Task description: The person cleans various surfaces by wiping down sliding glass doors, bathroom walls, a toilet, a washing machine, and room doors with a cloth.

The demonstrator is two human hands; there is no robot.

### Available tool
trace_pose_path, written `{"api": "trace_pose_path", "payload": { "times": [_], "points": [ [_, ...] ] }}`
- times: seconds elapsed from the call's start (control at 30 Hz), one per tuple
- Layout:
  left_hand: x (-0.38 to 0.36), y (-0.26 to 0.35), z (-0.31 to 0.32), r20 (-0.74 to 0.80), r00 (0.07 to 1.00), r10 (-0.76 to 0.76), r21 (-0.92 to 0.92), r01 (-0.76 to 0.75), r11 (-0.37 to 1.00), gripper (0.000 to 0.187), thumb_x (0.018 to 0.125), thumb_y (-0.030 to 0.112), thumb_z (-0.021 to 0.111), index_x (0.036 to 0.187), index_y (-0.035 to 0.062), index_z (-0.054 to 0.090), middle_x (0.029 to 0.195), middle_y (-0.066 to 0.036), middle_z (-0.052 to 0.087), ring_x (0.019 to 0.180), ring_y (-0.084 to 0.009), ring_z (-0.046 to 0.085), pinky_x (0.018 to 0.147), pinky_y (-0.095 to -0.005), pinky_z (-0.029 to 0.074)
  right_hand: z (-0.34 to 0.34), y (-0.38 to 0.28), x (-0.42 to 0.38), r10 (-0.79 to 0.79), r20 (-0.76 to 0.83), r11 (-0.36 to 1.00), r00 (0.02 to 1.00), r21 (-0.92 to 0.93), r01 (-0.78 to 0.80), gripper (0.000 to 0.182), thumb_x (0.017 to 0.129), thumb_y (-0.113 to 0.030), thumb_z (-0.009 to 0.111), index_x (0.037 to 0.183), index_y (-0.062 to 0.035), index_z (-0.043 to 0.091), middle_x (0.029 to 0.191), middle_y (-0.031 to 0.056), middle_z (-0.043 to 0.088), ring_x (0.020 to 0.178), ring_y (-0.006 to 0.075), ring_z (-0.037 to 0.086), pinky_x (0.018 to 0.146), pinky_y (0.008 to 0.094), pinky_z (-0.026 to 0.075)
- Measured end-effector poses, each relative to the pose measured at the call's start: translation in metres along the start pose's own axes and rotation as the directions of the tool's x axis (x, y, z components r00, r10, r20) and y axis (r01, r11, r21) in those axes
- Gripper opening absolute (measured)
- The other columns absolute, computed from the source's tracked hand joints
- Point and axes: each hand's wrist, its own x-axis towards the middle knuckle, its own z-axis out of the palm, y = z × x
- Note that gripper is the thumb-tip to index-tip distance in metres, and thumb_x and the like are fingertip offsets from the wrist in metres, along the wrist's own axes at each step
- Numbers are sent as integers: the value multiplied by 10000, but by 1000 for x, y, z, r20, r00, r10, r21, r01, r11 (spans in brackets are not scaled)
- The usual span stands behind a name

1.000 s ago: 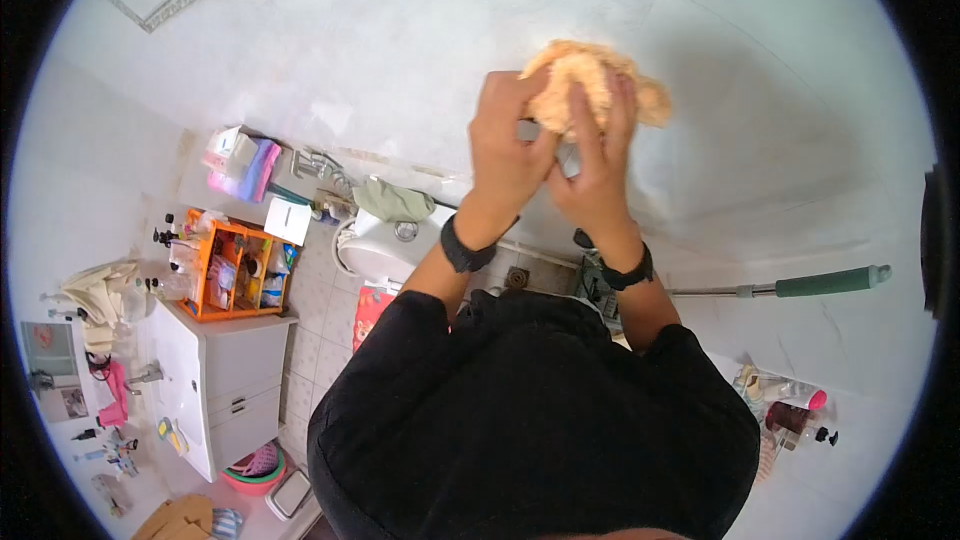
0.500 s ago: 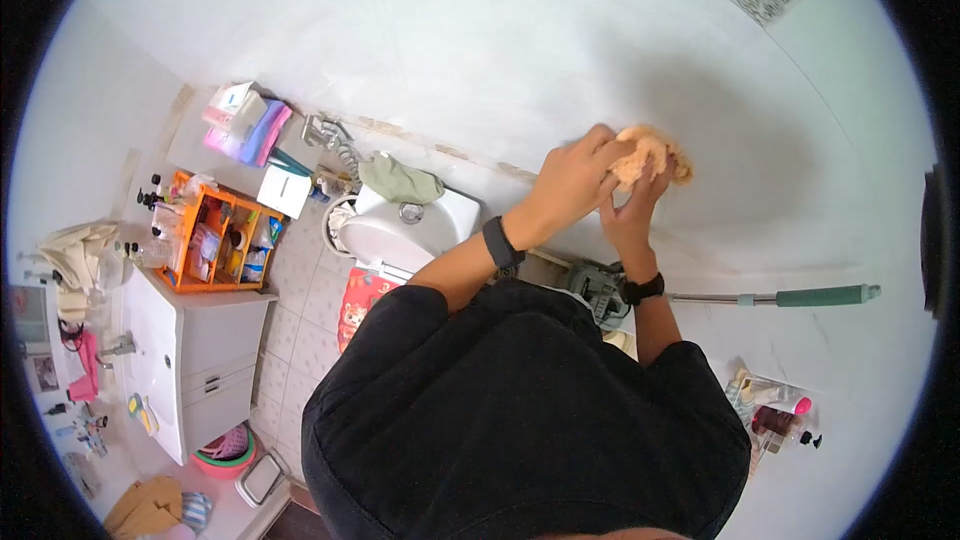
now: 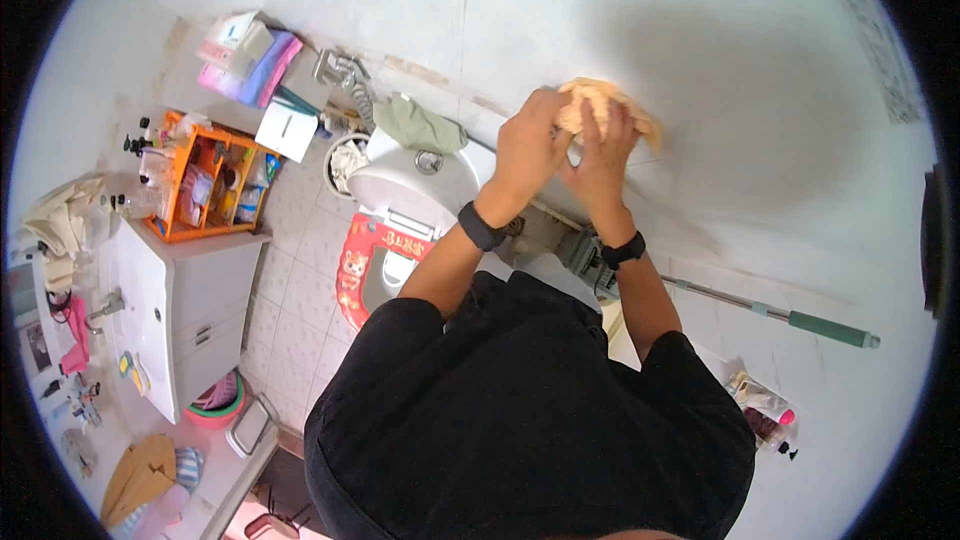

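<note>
A crumpled peach-orange cloth (image 3: 598, 92) is held up in front of the pale wall, and both hands are on it. My left hand (image 3: 530, 145) grips its left side, with the fingertips partly hidden in the folds. Over the lower right part lie the fingers of my right hand (image 3: 603, 165), curled onto the fabric. Each wrist wears a black band. Whether the cloth presses against the wall cannot be made out for sure.
Below left is a toilet with a raised lid (image 3: 400, 185) and a red seat cover (image 3: 355, 275). A green-handled pole (image 3: 830, 329) lies to the right. An orange shelf (image 3: 215, 180) and a white sink cabinet (image 3: 215, 290) stand at left; bottles (image 3: 770, 430) sit lower right.
The view has shifted and turned. Both hands and the cloth appear further left and higher in the picture. The right fingers now spread more over the cloth, and more of the toilet seat shows.
</note>
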Motion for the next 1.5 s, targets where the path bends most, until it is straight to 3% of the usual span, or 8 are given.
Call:
{"api": "trace_pose_path", "payload": {
  "times": [0.17,0.27,0.4,0.63,1.03,1.07,1.27,1.5],
  "points": [
    [-68,-78,-34,70,964,-258,213,238,948,376,754,35,654,1123,49,584,1021,-145,610,877,-330,626,728,-410,512,53,-37,-40,12,372,829,928,515,-217,715,812,-142,695,1456,-99,387,1525,186,271,1412,387,262,1138,505,236],
    [-106,-105,-64,64,915,-397,303,361,882,356,763,44,646,1115,41,595,1004,-154,605,961,-349,605,801,-431,492,83,-67,-68,-32,550,699,835,609,-374,712,830,-57,654,1469,-37,340,1530,219,264,1425,370,256,1147,428,245],
    [-151,-145,-86,-9,954,-301,480,268,836,360,776,82,660,1129,40,608,1046,-171,587,1228,-406,462,1053,-565,327,125,-100,-102,-48,635,540,771,666,-515,723,828,-36,636,1471,-16,304,1521,216,279,1417,364,277,1150,412,247],
    [-183,-146,-87,1,945,-326,456,289,842,373,775,92,692,1128,15,598,1060,-195,572,1290,-426,414,1070,-506,352,159,-131,-149,52,547,508,836,706,-493,748,805,-35,623,1453,7,251,1455,252,334,1360,425,324,1126,452,281],
    [-261,-113,-97,-137,943,-303,546,327,771,349,730,46,727,1042,-9,581,1084,-211,581,1317,-444,406,1003,-491,420,130,-153,-191,-140,626,373,767,751,-545,698,790,-8,642,1416,-56,338,1404,195,413,1299,387,417,1088,417,347],
    [-271,-109,-97,-174,934,-313,517,357,778,351,725,47,729,1040,-8,583,1071,-202,582,1317,-442,404,998,-489,423,123,-160,-194,-122,557,420,822,779,-465,662,796,-16,640,1392,-83,360,1303,174,447,1202,372,481,956,385,470],
    [-343,-94,-103,-320,858,-401,508,513,692,330,750,42,724,1056,-8,611,1278,-225,548,1294,-373,448,1022,-446,400,120,-190,-254,-235,615,377,753,772,-512,669,787,-39,675,1378,-83,363,1317,150,451,1198,353,492,919,402,505],
    [-459,-120,-123,-583,635,-507,234,728,644,335,753,60,723,1076,28,637,1220,-191,543,1160,-326,512,978,-421,424,131,-242,-323,-350,678,360,646,734,-576,672,806,-90,693,1403,-99,384,1280,156,487,1204,344,483,947,401,471]
  ]
}}
